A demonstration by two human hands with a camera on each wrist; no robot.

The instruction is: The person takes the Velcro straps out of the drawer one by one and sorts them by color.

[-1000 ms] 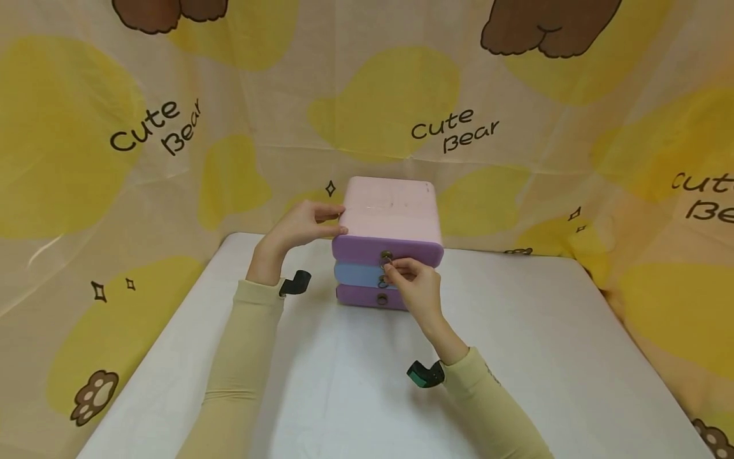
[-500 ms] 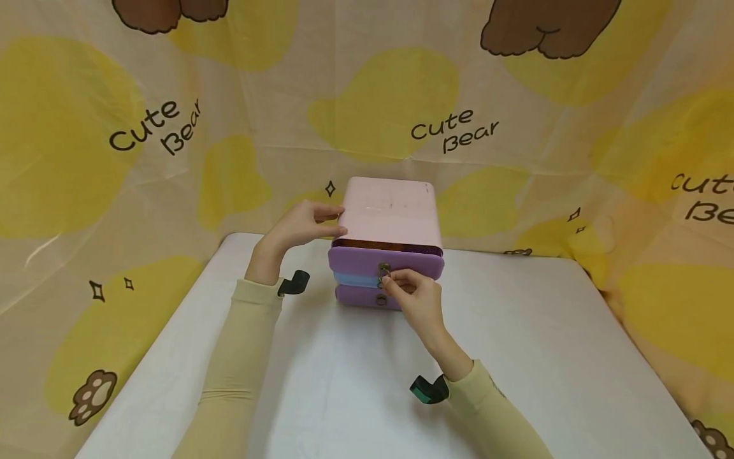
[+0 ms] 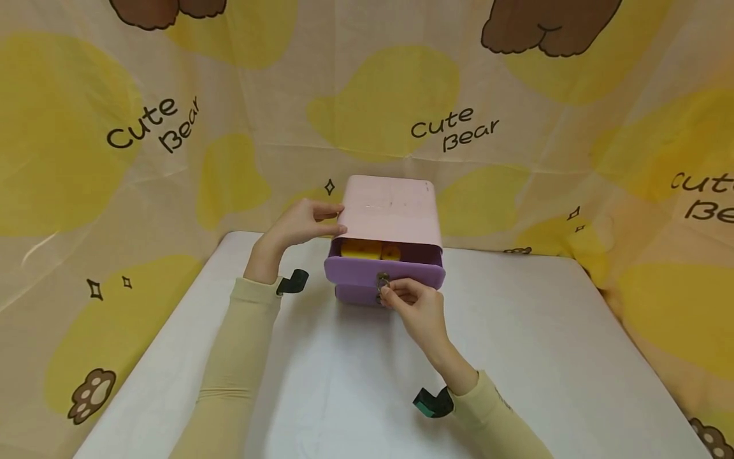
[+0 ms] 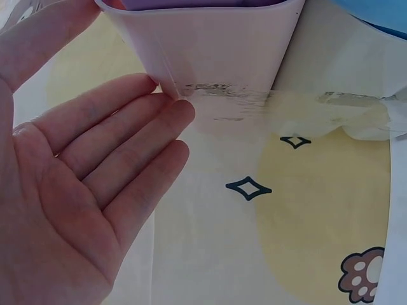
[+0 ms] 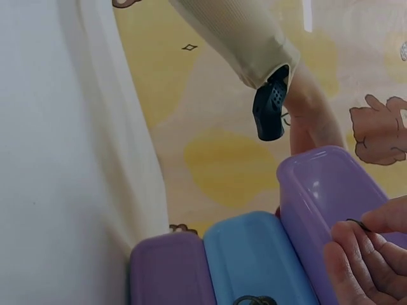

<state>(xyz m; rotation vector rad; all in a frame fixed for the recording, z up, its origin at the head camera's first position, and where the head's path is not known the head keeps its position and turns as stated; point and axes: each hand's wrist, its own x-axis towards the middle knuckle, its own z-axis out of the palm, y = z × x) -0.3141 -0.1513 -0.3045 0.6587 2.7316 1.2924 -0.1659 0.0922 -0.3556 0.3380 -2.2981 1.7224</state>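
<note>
A small pink-topped drawer box (image 3: 392,207) stands at the back of the table. Its purple top drawer (image 3: 355,271) is pulled partway out, and yellow objects (image 3: 361,248) lie inside, partly hidden by the drawer front. With thumb and fingertips my right hand (image 3: 423,315) pinches the drawer's metal ring pull (image 3: 383,279). My left hand (image 3: 295,226) touches the box's left side, thumb near the front edge; the left wrist view has its fingers (image 4: 137,146) extended against the pink wall. In the right wrist view, a blue drawer (image 5: 254,254) and a lower purple drawer (image 5: 172,273) are closed.
The box rests on a white-covered table (image 3: 332,382). Close behind it hangs a yellow patterned cloth (image 3: 384,108), which also runs along both sides. Each wrist carries a dark camera mount, such as the right one (image 3: 434,403).
The top drawer has slid out toward me, uncovering the yellow objects. My right hand has moved nearer with the ring pull in its pinch. My left hand stays at the box's side.
</note>
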